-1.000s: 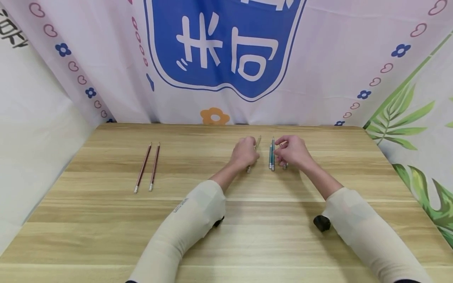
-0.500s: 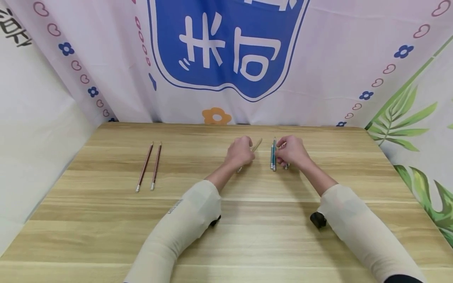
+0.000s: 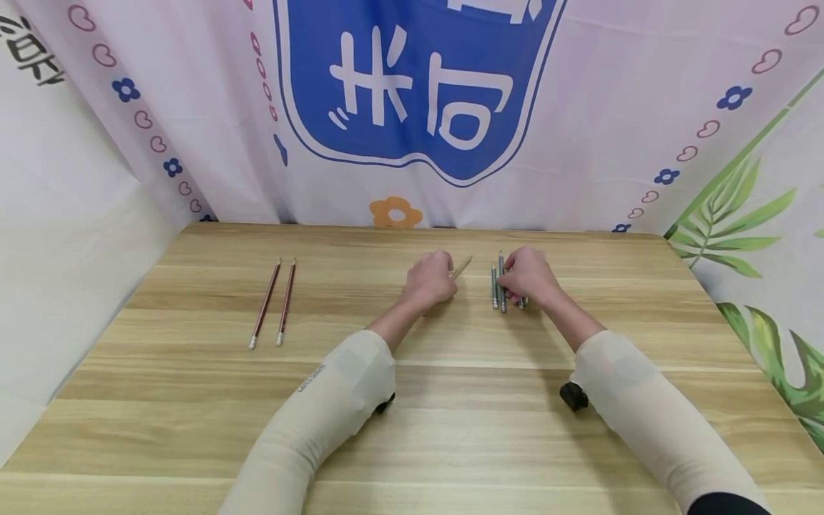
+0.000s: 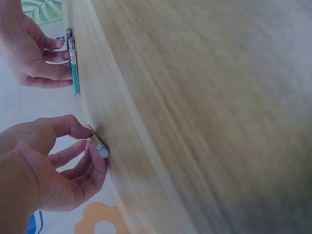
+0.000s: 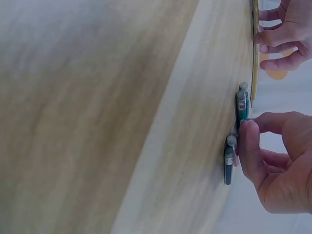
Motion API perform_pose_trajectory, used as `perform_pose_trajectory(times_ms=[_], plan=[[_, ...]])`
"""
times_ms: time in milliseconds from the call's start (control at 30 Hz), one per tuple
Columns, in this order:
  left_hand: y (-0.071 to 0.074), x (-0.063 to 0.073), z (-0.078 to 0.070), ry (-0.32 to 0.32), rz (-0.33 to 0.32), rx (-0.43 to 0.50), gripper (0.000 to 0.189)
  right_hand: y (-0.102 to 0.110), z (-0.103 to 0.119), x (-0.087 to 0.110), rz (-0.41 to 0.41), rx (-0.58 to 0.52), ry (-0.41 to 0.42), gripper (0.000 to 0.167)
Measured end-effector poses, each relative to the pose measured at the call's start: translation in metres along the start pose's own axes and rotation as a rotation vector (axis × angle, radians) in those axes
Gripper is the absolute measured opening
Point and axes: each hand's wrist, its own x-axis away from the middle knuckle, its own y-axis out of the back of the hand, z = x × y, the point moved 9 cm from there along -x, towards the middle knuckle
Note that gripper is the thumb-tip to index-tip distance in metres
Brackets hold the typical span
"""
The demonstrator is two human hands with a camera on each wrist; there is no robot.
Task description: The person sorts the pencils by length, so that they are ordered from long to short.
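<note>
Left hand [image 3: 430, 277] pinches yellow pencil [image 3: 461, 268], twelve o'clock; right hand [image 3: 529, 275], teal pencil [image 5: 241, 111], one; I'd judge sorting, yellow toward nine next.

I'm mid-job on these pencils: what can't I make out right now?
- Head view: most of the yellow pencil, hidden by the left hand.
- Head view: most of the two rightmost pencils, covered by the right hand.
- Right wrist view: the yellow pencil's upper end, cut off by the top edge.
- Head view: the left sleeve's print, too small to read.
</note>
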Motion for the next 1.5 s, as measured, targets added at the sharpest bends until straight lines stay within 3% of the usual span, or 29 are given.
perform_pose_trajectory(times_ms=[67,200,333,467,667,933,1100,1267,1500], plan=[[0.0,0.0,0.001,0.0,0.0,-0.003,0.028,0.0,0.003,0.0,-0.004,0.061,0.001,0.008],[0.001,0.0,0.003,-0.002,0.002,0.002,0.033,-0.002,0.008,-0.001,-0.005,0.142,0.004,0.022],[0.003,0.001,0.004,-0.003,-0.001,0.02,0.036,-0.002,0.01,-0.003,0.004,0.168,-0.01,0.03],[0.005,0.002,0.003,-0.009,-0.006,0.045,0.037,-0.002,0.01,-0.005,0.015,0.17,-0.033,0.026],[0.01,0.004,0.002,-0.021,0.007,0.087,0.037,-0.003,0.006,-0.007,0.052,0.133,-0.063,0.018],[0.016,0.007,0.01,-0.018,0.05,0.222,0.034,0.006,0.007,-0.004,0.013,0.068,-0.029,0.032],[0.019,0.008,0.019,-0.003,0.078,0.336,0.033,0.009,0.012,0.001,0.001,0.023,-0.016,0.009],[0.023,0.01,0.029,0.01,0.092,0.445,0.034,0.006,0.013,0.002,0.022,-0.044,-0.018,0.027],[0.03,0.012,0.042,0.039,0.093,0.528,0.037,0.0,0.013,0.004,0.034,-0.144,-0.006,0.029]])
